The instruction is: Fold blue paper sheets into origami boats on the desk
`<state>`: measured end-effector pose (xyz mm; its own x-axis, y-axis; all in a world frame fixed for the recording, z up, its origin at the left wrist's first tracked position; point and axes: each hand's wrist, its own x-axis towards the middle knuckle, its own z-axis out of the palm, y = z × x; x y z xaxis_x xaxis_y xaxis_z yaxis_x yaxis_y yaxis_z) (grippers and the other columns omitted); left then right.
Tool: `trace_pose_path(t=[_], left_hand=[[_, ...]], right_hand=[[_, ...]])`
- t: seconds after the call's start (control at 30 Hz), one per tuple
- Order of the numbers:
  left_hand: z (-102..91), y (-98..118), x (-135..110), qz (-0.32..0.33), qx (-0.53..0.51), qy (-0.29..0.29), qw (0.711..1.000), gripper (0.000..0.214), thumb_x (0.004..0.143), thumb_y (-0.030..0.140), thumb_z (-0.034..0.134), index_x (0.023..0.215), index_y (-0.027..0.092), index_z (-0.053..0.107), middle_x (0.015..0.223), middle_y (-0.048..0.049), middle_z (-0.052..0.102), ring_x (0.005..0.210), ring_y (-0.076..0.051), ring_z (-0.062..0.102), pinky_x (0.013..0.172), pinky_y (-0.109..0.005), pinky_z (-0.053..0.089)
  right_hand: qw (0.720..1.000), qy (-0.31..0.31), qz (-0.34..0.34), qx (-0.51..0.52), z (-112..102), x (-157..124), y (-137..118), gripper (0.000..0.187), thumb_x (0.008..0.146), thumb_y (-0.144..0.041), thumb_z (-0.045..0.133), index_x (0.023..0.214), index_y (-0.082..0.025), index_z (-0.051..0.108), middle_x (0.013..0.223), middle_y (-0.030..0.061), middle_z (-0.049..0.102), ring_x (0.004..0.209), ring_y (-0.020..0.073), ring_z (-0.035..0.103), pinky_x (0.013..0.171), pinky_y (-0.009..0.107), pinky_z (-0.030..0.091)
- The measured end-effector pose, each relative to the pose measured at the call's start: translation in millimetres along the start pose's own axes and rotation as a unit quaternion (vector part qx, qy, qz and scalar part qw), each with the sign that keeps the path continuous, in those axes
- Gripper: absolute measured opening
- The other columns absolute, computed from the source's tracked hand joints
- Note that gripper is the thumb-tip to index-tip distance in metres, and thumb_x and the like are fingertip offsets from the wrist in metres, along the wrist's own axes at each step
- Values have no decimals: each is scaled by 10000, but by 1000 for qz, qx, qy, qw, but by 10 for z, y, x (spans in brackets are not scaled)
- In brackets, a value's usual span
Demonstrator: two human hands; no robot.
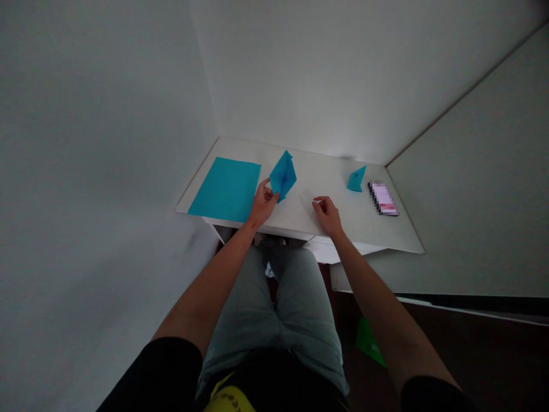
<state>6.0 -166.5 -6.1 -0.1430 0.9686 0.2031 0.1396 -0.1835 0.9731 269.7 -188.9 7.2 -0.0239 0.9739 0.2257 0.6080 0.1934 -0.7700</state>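
Observation:
My left hand (262,203) pinches the lower corner of a folded blue paper piece (283,175) and holds it upright above the white desk (300,214). My right hand (326,213) rests on the desk a little to the right, fingers loosely curled, with nothing visible in it. A flat sheet of blue paper (226,189) lies on the desk's left part, just left of my left hand. A small folded blue paper shape (355,179) stands farther right.
A phone (383,198) lies on the desk's right side beside the small folded shape. White walls close in the desk at left, back and right. My legs sit under the desk's front edge; something green (369,343) lies on the dark floor.

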Motion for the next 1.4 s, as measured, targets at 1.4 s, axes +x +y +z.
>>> trace_pose_path(t=[1.4], left_hand=[[-18, 210, -185, 124, 226, -195, 946, 419, 875, 254, 817, 1293, 247, 802, 920, -1, 603, 760, -159, 567, 747, -296, 476]], right_hand=[[999, -6, -42, -18, 47, 40, 66, 451, 920, -235, 555, 1316, -186, 767, 1335, 149, 603, 1001, 241, 654, 886, 410, 610]])
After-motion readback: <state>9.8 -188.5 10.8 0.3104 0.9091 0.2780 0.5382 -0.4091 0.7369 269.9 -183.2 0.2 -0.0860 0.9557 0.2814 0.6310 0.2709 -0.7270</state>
